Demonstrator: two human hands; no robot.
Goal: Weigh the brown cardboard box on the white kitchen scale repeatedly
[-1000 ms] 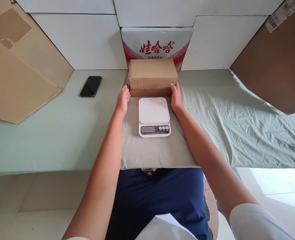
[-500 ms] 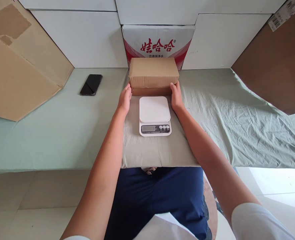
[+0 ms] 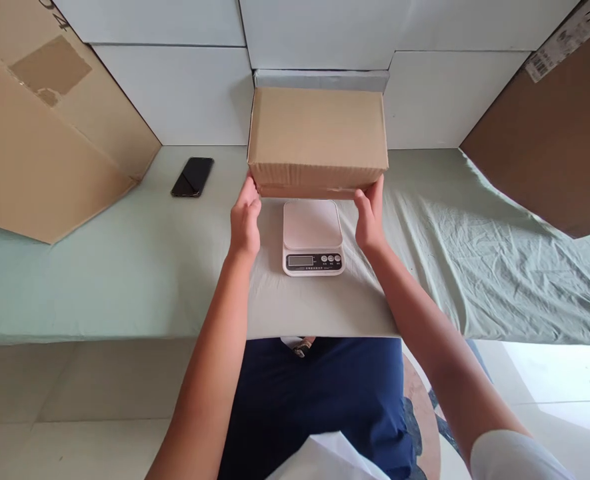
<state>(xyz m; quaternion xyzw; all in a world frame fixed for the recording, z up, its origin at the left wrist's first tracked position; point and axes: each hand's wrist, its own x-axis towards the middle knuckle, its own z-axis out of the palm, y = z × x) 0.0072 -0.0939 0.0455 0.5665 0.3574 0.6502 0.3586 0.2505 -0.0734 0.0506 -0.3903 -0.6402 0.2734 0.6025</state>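
A brown cardboard box (image 3: 318, 130) is held up off the cloth between my two hands, just behind and above the kitchen scale. My left hand (image 3: 245, 217) grips its lower left side, with some fingers hidden at the box's edge. At the lower right corner, my right hand (image 3: 371, 212) holds it with the thumb at the front. The white digital kitchen scale (image 3: 312, 227) lies between my wrists. Its back edge is close under the box, its platform bare, and its display and buttons face me.
A black phone (image 3: 193, 177) lies on the green cloth (image 3: 125, 267) to the left. Large cardboard pieces stand at the left (image 3: 65, 153) and right (image 3: 549, 140). White panels (image 3: 175, 93) close off the back, with a white carton (image 3: 322, 80) mostly hidden behind the box.
Both hands have lifted the cardboard box from the cloth and brought it up toward me. It now covers most of the printed carton behind. The scale and phone stay in place on the cloth.
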